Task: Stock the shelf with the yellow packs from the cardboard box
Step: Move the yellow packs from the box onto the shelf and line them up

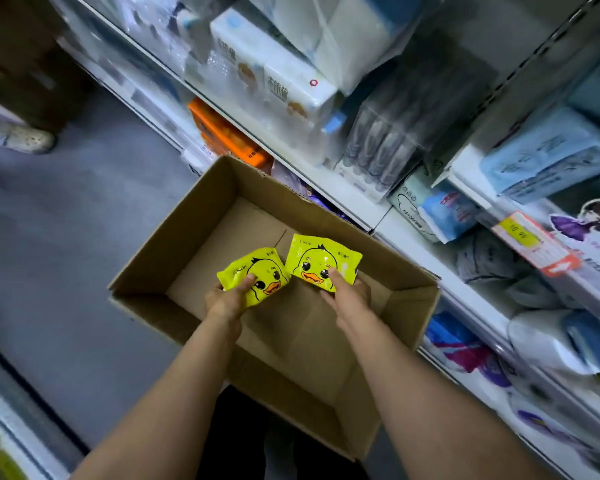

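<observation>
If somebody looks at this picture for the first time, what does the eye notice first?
First, the two bright yellow duck-print packs, one in the left hand and one in the right hand, side by side at the centre. Beneath them lies the open brown cardboard box, otherwise empty. To the right rise white shelves crowded with tissue packs.

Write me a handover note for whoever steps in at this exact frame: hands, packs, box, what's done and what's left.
Left hand: gripping one yellow pack over the cardboard box.
Right hand: gripping a second yellow pack beside it.
Box: no other packs visible inside; the bare bottom shows.
Shelf: to the right, full of other goods; no yellow packs visible on it.
Left to do: place both held packs on the shelf.
</observation>
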Tool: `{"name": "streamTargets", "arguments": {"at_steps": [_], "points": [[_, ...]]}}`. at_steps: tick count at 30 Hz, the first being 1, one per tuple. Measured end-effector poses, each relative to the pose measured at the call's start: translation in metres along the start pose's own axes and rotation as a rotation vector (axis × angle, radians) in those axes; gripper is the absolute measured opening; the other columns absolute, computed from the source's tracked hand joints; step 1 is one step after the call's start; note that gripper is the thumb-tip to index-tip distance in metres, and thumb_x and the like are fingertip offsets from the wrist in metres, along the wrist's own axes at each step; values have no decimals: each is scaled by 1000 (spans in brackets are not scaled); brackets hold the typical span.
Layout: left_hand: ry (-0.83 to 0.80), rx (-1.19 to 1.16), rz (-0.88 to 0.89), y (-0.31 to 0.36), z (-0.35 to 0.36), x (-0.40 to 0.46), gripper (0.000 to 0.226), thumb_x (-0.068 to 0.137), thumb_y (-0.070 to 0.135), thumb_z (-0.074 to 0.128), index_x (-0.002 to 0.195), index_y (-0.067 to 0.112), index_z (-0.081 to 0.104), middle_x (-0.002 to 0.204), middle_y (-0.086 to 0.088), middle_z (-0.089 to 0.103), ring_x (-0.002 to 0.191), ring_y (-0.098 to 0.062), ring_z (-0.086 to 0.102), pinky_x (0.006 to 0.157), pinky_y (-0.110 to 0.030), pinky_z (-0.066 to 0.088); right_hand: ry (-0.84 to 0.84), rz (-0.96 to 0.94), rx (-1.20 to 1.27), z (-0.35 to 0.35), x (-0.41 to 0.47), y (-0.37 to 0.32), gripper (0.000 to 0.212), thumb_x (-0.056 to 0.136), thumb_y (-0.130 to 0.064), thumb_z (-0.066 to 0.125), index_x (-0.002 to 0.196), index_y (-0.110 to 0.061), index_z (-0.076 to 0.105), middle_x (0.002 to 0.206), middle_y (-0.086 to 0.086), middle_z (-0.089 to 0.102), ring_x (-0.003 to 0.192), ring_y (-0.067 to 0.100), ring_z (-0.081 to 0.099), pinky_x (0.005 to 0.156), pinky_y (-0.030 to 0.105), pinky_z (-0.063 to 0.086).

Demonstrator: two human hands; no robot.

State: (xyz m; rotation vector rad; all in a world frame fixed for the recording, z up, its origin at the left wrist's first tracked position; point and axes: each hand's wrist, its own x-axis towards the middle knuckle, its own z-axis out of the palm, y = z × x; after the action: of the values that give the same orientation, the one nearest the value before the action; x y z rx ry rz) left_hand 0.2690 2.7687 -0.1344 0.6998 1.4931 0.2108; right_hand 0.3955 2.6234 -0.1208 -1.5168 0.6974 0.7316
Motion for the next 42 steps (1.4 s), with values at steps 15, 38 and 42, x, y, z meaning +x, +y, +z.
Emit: {"name": "streamTargets", "arguments": {"at_steps": [15,38,42], "points": [[-233,-252,128,7,-18,-224,44,82,-2,71,124,6,61,112,-16,70,72,-20,72,66,-37,61,-190,-168,288,-127,-166,-65,32,83,3,74,110,-8,60,100,7,70,76,13,73,73,29,59],[-891,-130,229,-143,65,-526,35,91,31,67,123,18,64,112,-5,72,77,-13,69,54,-22,55,85,-629,968,-454,-369,-77,48,85,3,71,131,-6,58,125,13,67,105,25,66,72,29,61],[-1035,-100,243,-202,94,-602,26,89,12,68,115,14,67,107,-5,73,79,-13,73,58,-25,58,110,-699,1012,-548,-390,-75,41,86,3,70,125,-5,61,127,15,65,102,25,66,67,26,61]]}}
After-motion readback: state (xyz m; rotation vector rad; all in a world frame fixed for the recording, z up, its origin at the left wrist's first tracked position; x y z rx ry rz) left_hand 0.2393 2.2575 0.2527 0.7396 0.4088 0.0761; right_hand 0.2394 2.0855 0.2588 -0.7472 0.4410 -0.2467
